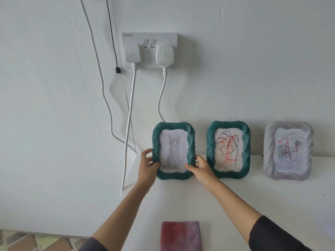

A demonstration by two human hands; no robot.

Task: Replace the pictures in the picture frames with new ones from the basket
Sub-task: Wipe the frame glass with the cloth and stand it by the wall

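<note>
Head view, both hands (pixel 147 164) gripping cat frame (pixel 173 150)

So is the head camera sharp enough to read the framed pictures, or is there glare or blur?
Head view: even soft light, no glare; cat picture and leaf drawing read clearly; pale frame near the right edge looks softer, slightly smeared.

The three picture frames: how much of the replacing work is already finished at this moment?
Done: unclear; no basket shows. In hand: left hand and right hand grip the cat frame, standing on the shelf. Left: probably the leaf frame and silver frame, whose pictures carry red scribbles.
</note>
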